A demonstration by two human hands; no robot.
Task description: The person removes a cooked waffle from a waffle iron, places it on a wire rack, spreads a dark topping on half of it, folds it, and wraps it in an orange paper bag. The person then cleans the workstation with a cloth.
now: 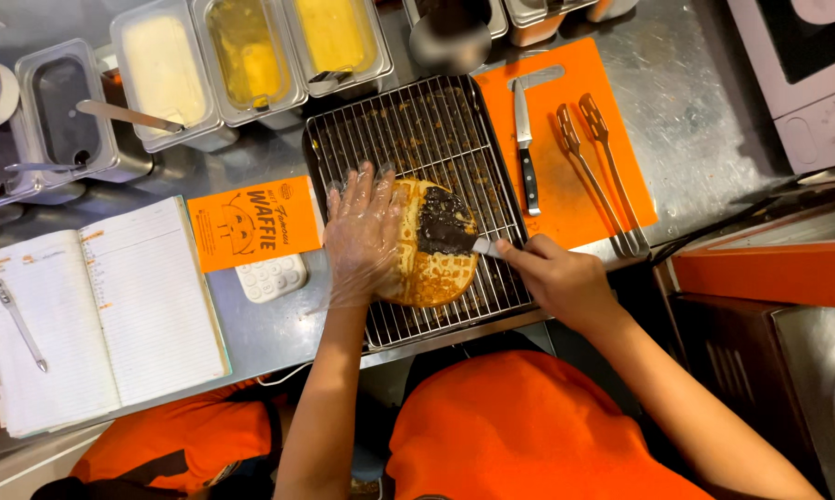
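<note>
Spreading is the step in hand: the gloved left hand (362, 231) lies flat on the waffle (431, 255) on the wire rack (408, 130), the right hand (556, 278) grips a spreader knife (468, 243) smearing dark chocolate spread (441, 220), and bare crust probably calls for more strokes.

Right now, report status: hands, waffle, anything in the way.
Left hand, in a clear glove, flat on the waffle. Right hand holds the spreader in dark spread. Waffle sits on the wire rack. Nothing in the way.
</note>
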